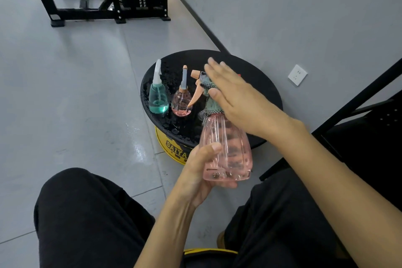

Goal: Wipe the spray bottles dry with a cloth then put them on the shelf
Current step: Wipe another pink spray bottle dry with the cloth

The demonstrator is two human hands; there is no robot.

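A: What's at mid-frame?
B: A round black counter [256,72], beaded with drops.
A: And the big pink bottle [228,150]?
B: Lower centre. The left hand [200,172] grips its base; the right hand [235,98] lies flat over its neck, fingers straight.
A: Anything smaller?
B: A teal bottle [158,100] and a small pink bottle [181,102], upright on the counter's left side, and a checked cloth [212,105] pressed under the right hand.

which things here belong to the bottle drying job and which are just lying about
Job: big pink bottle held in left hand, cloth under right hand, green bottle, small pink bottle.
Lying about: black metal frame, wall socket.
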